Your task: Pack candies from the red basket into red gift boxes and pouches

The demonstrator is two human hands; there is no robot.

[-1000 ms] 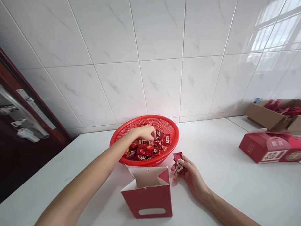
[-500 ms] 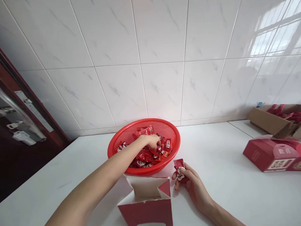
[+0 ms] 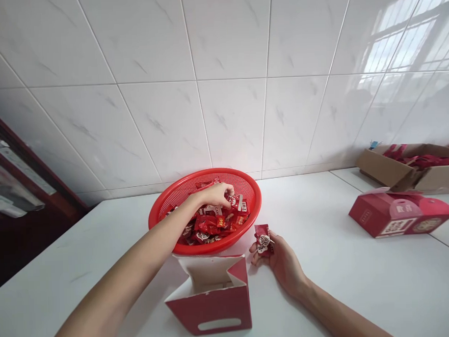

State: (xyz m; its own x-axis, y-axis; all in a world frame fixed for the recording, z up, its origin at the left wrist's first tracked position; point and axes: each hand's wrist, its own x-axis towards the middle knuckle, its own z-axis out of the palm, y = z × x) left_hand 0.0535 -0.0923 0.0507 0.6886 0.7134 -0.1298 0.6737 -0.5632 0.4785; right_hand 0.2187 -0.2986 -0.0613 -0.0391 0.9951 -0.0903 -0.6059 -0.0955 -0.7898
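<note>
My left hand is inside the red plastic basket, its thumb and fingers closed in a pinch on a red-wrapped candy. Below it, several more wrapped candies are heaped in the basket. My right hand rests low over the white table, to the right of the basket. Between its thumb and fingers is another red candy packet with white lettering, held upright. In front of the basket stands a red gift box, its white-lined top open and a handle slot in its near side.
At the right lies a closed red box with a pale label. Behind it, a cardboard carton holds red ribbon-like material. A tiled wall bounds the back of the table. A dark red door is at the left.
My left hand has risen slightly out of the candies, and a packet now shows at its fingertips. The right hand keeps its candy. The whole view has shifted a little.
</note>
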